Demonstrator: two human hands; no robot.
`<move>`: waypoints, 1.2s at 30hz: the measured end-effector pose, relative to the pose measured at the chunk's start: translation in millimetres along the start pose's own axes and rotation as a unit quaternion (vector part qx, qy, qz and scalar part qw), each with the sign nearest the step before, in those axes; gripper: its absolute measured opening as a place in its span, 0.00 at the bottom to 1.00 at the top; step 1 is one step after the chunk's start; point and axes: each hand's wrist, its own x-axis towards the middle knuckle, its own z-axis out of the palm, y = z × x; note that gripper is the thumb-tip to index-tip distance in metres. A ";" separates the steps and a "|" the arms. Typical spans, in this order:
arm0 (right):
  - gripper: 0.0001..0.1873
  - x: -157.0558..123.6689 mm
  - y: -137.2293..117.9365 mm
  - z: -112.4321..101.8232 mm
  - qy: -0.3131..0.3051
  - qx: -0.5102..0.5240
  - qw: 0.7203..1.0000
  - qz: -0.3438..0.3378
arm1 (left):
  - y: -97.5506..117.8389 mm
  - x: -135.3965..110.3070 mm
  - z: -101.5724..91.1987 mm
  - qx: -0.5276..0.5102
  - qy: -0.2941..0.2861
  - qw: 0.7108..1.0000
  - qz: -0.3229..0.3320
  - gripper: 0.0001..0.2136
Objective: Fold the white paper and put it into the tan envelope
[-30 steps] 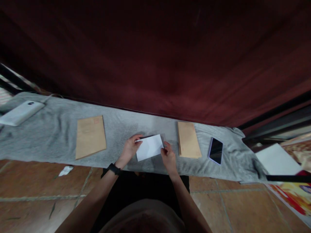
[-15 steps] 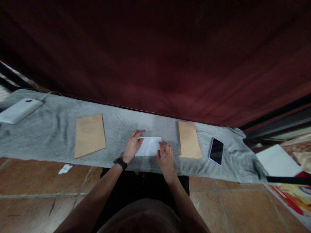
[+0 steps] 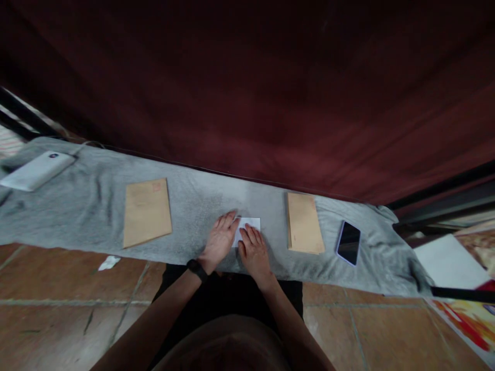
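Paper (image 3: 253, 222) between envelopes (image 3: 147, 212) (on cloth (image 3: 193, 203))

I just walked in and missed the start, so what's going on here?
A person has both bare hands on a small white paper on a grey cloth. The left hand covers its left side, and the right hand rests over its lower part. A brown envelope lies off to the left; a brown stack lies to the right, with a phone beyond it. Neither hand touches those.
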 end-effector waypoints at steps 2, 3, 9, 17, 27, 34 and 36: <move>0.24 -0.6 0.8 0.2 -0.002 -0.001 1.000 -0.006 | 6.8 -11.2 6.3 0.001 -0.018 1.000 0.023 0.22; 0.25 -1.0 1.3 0.3 -0.003 0.000 1.000 -0.009 | 9.4 -17.0 9.5 0.002 -0.024 0.999 0.031 0.23; 0.26 -3.0 2.8 -1.7 -0.015 0.002 1.000 -0.015 | 14.7 -43.6 12.8 0.004 -0.050 0.997 0.062 0.27; 0.26 -4.6 5.4 -3.3 -0.020 -0.011 1.000 -0.017 | 13.4 -55.9 8.0 -0.034 -0.064 0.997 0.039 0.27; 0.24 -10.6 11.0 -6.9 0.008 -0.009 1.000 -0.020 | 9.9 -58.7 0.8 -0.006 -0.081 0.993 0.080 0.29; 0.25 -18.1 16.4 -11.4 0.023 -0.023 0.999 -0.002 | 5.2 -65.6 0.9 0.024 -0.069 0.994 0.082 0.33; 0.25 -20.8 18.5 -12.6 0.024 -0.028 0.999 0.005 | 0.8 -68.9 0.9 0.021 -0.058 0.996 0.067 0.34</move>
